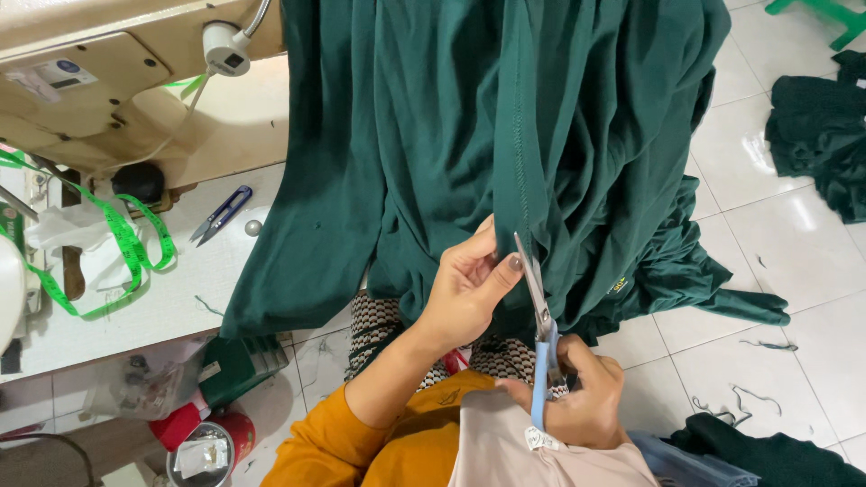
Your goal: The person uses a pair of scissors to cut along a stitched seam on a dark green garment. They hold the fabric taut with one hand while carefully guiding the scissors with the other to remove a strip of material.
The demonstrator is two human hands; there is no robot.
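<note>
A large dark green fabric (469,135) hangs from the sewing table down over my lap. My left hand (469,289) pinches its stitched edge near the lower middle, thumb pressed against the cloth. My right hand (582,397) grips blue-handled scissors (539,311), whose silver blades point up along the seam right beside my left thumb. The blades look slightly apart at the fabric edge.
A beige sewing machine (99,81) stands at the upper left on the white table (171,298), with a green measuring tape (126,243) and small thread snips (219,215). More dark green cloth (821,135) lies on the tiled floor at right. A red container (203,442) sits under the table.
</note>
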